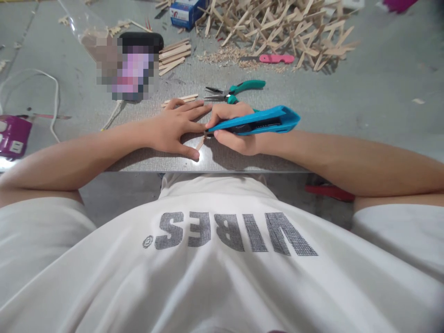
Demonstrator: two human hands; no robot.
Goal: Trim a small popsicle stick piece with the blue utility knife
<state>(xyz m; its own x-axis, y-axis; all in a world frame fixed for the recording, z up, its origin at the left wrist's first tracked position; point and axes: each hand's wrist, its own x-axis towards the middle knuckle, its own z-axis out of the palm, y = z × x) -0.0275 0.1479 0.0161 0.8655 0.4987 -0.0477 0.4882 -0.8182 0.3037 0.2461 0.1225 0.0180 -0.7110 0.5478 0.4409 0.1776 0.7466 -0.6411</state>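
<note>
My left hand point(168, 132) lies flat on the table with its fingers spread. Its thumb and index finger rest beside a short piece of wooden stick point(200, 143), which is partly covered. In my right hand point(239, 141) is a blue utility knife point(282, 120), its front end pointing left toward that stick and close to my left index fingertip. The blade tip is too small to make out clearly. Just beyond my fingers lie long-nose pliers point(248, 85) with green handles, jaws apart, and a few flat wooden sticks point(189, 98).
At the back is a big heap of wooden sticks point(277, 27) with shavings and a pink-handled knife point(276, 58). A blue box point(187, 14), stacked sticks point(175, 53), a blurred-out phone point(133, 69), a white cable point(57, 92) and a purple object point(14, 136) surround the work spot.
</note>
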